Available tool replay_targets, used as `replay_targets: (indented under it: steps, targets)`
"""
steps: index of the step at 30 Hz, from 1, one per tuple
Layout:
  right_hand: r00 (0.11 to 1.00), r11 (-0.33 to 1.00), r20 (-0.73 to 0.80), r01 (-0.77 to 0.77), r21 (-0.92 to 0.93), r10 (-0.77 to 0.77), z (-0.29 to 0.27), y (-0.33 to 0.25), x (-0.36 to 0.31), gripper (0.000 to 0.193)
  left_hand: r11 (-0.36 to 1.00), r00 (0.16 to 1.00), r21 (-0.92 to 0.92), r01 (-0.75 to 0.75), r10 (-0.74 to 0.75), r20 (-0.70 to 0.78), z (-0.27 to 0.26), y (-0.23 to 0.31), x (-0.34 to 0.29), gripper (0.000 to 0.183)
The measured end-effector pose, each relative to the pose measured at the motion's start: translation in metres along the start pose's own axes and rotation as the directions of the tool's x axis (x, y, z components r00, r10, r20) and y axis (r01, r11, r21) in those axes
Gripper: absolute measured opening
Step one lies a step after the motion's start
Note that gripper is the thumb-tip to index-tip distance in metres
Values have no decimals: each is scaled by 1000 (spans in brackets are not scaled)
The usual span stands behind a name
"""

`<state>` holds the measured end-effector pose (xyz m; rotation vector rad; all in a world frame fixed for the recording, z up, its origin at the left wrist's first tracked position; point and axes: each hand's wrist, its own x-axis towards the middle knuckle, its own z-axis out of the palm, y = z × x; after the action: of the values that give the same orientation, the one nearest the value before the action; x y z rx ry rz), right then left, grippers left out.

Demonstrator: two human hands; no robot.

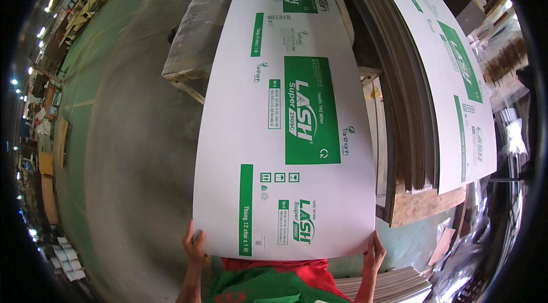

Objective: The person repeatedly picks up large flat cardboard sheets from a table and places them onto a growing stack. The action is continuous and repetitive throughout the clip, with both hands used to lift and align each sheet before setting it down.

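Note:
A long white cardboard sheet (pixel 228 131) with green printed panels stretches away from my body, its near edge at my waist. My left hand (pixel 194 241) grips the near left corner, thumb raised along the side edge and fingers partly hidden. At the near right corner, my right hand (pixel 374 250) pinches the sheet's edge. The far part of the sheet lies over a grey metal table (pixel 200 29), while the near part sticks out past it toward me.
To the right, a tall stack of similar printed sheets (pixel 451 103) rests on a wooden pallet (pixel 425 206). More stacked cardboard (pixel 394 286) lies low at my right side. A grey and green floor (pixel 131 131) extends on the left, with piled goods (pixel 43 160) along its far side.

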<state>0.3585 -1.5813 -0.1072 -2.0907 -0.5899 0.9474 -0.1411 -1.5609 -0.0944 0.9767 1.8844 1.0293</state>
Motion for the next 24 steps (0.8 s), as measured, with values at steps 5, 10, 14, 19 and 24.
replay_targets:
  steps: [5,10,14,19,24]
  targets:
    - [972,971,-4,233,50,-233,48,-24,81,40,993,999,-116,34,-38,-38,48,13,91,59]
    - [947,947,-44,319,28,-318,103,-53,158,40,994,999,-106,14,-20,-50,84,7,185,64]
    - [951,951,-63,306,41,-303,134,-72,207,38,982,1000,-186,6,-10,-23,105,14,238,69]
    - [1000,953,24,-12,302,5,172,-119,263,41,979,998,-195,-60,54,-34,130,24,321,69]
    - [954,967,223,153,205,-198,154,-175,235,49,625,931,764,-157,351,-96,161,72,366,59]
